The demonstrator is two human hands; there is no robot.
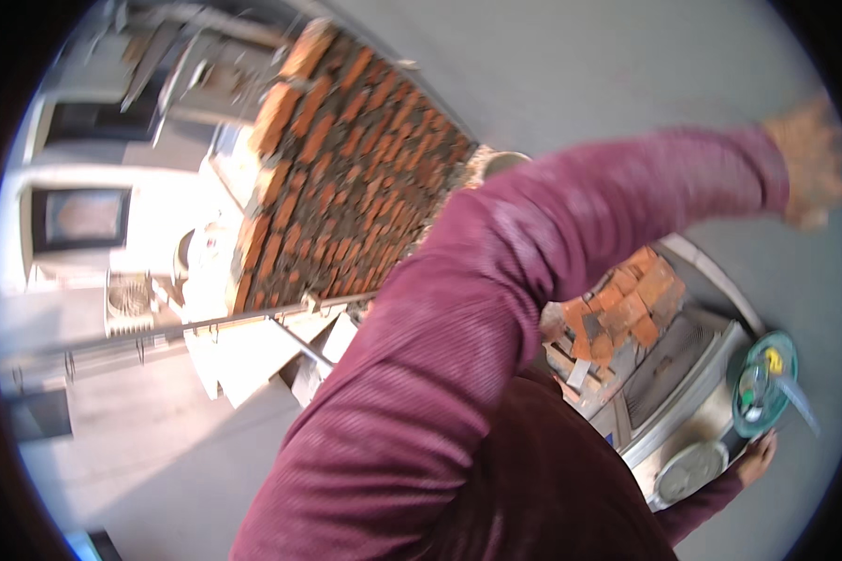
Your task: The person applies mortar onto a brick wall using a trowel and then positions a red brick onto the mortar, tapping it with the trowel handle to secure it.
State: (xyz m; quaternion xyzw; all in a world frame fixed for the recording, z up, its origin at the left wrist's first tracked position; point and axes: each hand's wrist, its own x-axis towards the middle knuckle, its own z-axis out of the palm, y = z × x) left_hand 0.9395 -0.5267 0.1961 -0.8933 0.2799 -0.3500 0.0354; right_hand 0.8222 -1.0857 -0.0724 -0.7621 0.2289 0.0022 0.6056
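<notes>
Maroon-sleeved left hand [809, 159] is raised, blurred, its fingers unreadable. Lower down the right hand [758, 456] meets the green basin [765, 383] rim near the stacked bricks [627, 309] — grip unclear — seemingly reaching in; next needs a firm hold
</notes>
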